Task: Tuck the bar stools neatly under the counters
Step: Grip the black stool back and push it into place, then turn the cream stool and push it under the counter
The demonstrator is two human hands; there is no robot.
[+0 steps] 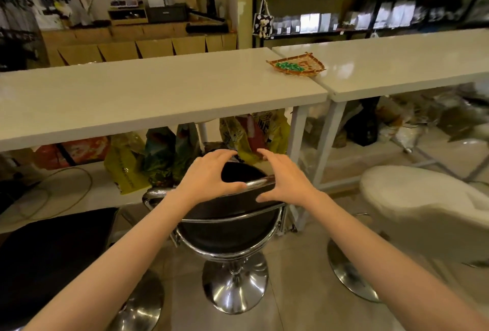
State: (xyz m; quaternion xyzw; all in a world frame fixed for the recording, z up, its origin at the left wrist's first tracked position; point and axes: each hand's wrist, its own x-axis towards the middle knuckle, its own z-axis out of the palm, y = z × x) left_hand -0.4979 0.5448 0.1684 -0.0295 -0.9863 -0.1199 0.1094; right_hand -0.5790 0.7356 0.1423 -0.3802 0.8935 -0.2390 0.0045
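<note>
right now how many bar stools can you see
3. A black stool in the middle, with the left hand and right hand on its backrest; another black stool at lower left; a white stool on the right. More may sit outside the view.

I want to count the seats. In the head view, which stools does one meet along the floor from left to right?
Black square-cushioned stool → black round stool with chrome back rail, with both hands on it → white padded stool.
</note>
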